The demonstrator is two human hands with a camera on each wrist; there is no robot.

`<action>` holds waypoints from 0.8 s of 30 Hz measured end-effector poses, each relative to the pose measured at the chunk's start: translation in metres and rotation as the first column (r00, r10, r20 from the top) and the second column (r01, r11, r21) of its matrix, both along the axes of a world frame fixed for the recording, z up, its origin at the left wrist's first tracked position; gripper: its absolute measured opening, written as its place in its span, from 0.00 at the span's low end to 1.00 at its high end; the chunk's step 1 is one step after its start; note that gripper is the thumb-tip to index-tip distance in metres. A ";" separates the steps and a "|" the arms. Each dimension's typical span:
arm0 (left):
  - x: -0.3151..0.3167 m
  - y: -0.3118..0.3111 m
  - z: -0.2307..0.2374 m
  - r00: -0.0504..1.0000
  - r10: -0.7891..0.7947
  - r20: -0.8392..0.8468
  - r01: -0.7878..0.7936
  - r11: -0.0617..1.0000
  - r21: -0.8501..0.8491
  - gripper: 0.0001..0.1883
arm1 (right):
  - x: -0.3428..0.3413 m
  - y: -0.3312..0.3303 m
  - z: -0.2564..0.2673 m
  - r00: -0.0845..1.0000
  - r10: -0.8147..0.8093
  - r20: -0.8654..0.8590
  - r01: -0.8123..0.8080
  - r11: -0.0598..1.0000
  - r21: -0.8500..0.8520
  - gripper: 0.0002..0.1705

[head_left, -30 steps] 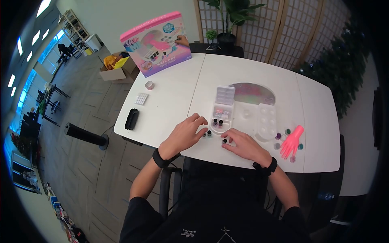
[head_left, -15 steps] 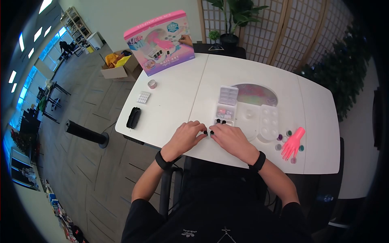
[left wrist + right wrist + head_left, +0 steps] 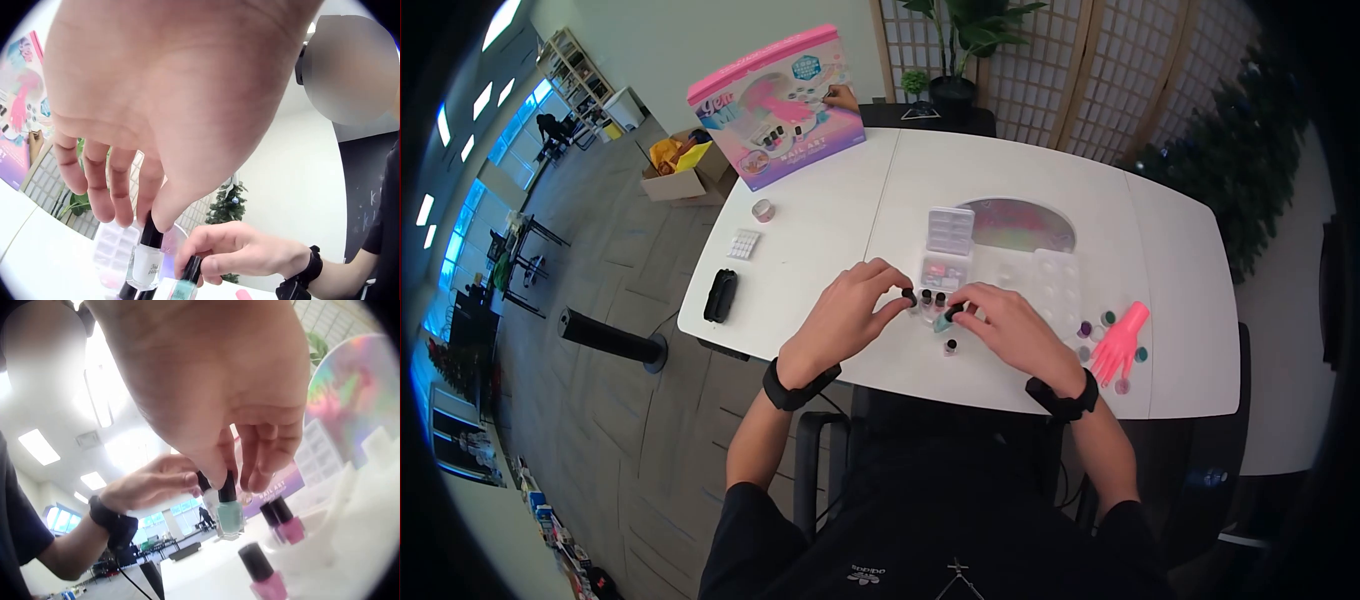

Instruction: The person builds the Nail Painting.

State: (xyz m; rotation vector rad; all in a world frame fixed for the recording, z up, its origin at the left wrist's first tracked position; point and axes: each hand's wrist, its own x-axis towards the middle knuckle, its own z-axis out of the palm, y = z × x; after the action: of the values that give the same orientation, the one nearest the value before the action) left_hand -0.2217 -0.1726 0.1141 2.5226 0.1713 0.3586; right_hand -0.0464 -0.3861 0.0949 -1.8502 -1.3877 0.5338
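Observation:
My left hand pinches the black cap of a nail polish bottle with a white label. Thumb and fingers of my right hand pinch the black cap of a teal nail polish bottle. Both bottles hang close over the front compartment of the white nail station, where two pink nail polish bottles stand with black caps. Another pink nail polish bottle stands upright on the table just in front, below my right hand.
Right of the station lie a pink model hand and several small glitter pots. At the left are a black case, a white blister sheet and a small round tub. A nail art box stands behind.
Both hands took two bottles by their caps from the table and raised them toward the station's front compartment. The pink bottle in front, earlier hidden by my right hand, shows now.

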 end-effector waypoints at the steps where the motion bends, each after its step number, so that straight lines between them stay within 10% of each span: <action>1: 0.006 -0.004 0.001 1.000 -0.017 0.016 0.017 1.000 0.002 0.11 | 0.004 -0.010 0.009 0.998 -0.045 -0.040 0.044 0.999 -0.030 0.12; 14: 0.073 -0.029 -0.031 0.992 -0.124 0.028 0.121 0.988 0.092 0.11 | 0.038 -0.102 0.014 0.945 -0.321 -0.055 0.308 0.936 -0.169 0.10; 24: 0.072 -0.023 -0.049 0.992 -0.069 -0.109 0.090 0.974 0.206 0.12 | 0.048 -0.138 -0.014 0.984 -0.166 0.058 0.173 0.972 -0.158 0.12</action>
State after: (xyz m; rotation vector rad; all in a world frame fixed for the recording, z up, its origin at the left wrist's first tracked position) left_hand -0.1495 -0.1955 0.0647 2.7498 0.0740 0.2269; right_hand 0.0013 -0.5238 0.0812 -2.1009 -1.2299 0.5344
